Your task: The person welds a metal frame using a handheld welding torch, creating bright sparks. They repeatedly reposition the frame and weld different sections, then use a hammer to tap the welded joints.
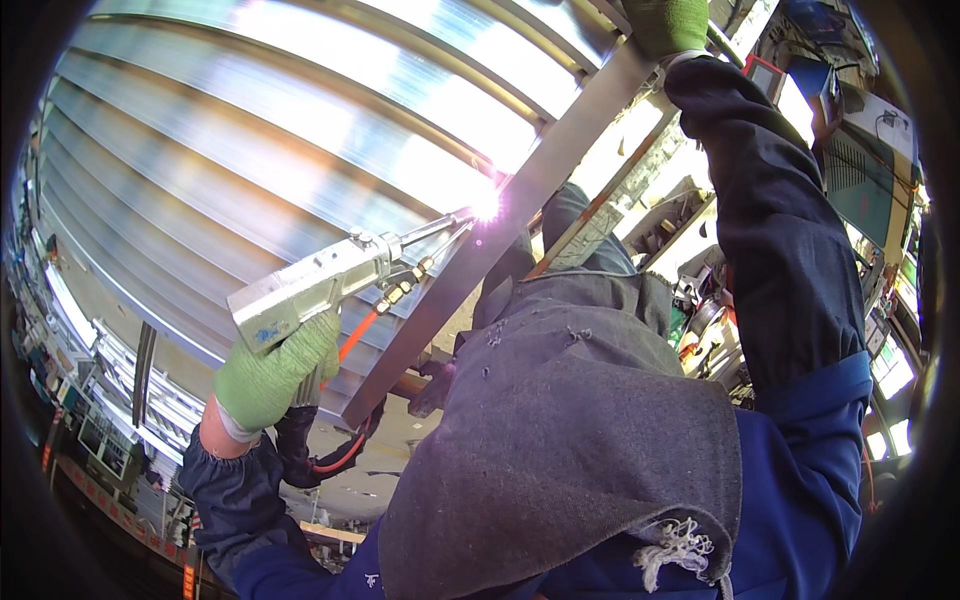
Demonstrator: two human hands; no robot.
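Note:
My left hand [270, 375], in a green glove, is closed around the grip of a silver handheld welding gun [310, 285]. The gun's nozzle meets the edge of a flat metal bar [440, 305], where a bright pinkish-white glow [487, 205] burns. Slanting up to the right, the bar borders a large panel of ribbed metal slats [220, 150]. At the bar's upper end is my right hand [668, 25], also green-gloved. Its fingers run out of the picture, so its grip is hidden. An orange hose [357, 337] hangs from brass fittings below the gun.
A dark grey apron [560, 430] covers my front, with a frayed edge. To the right stand a grey-green machine cabinet [858, 180] and cluttered tools. A rusty-edged beam [605, 200] lies beyond the bar. Metal stock [150, 400] is stacked at the far left.

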